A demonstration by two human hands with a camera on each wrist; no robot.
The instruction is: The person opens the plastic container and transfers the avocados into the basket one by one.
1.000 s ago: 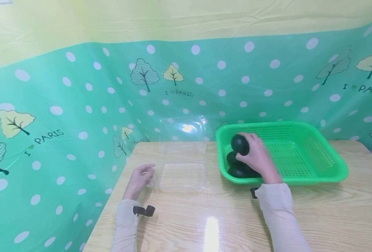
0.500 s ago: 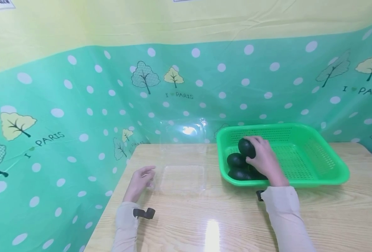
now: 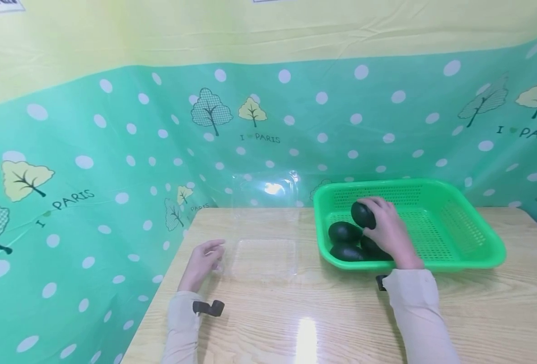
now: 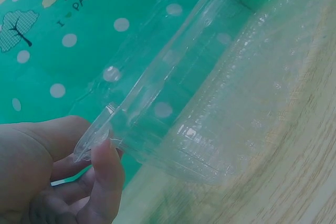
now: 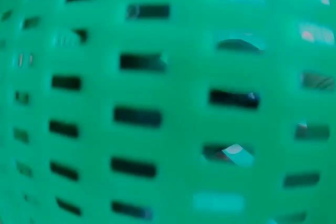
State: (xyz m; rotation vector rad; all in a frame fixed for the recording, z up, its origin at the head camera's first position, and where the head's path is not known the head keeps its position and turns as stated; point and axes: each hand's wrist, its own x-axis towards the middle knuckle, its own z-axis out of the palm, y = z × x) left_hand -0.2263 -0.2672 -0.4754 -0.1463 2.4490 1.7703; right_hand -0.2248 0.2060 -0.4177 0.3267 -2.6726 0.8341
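In the head view, my right hand [image 3: 388,230] grips a dark, egg-shaped avocado [image 3: 362,215] by its side, inside the left part of the green basket [image 3: 479,253]. Beneath and beside it lie more avocados [image 3: 344,232], partly covered by my fingers. The right wrist view is filled by the slotted basket wall [image 5: 184,77], which hides that hand. My left hand [image 3: 203,263] is at the left edge of a clear plastic clamshell box [image 3: 265,258] with its lid raised. Up close, my left thumb and fingers [image 4: 107,177] pinch the rim of the box [image 4: 210,129].
A wooden table [image 3: 268,323] bears everything. Behind it hangs a green dotted curtain [image 3: 295,106], close to the basket's back rim and the box's upright lid [image 3: 263,194]. Black camera mounts [image 3: 209,307] stick out from both sleeves.
My right hand has moved a little to the right within the basket, carrying the avocado along. More of the avocados below now show. The left hand stays at the box.
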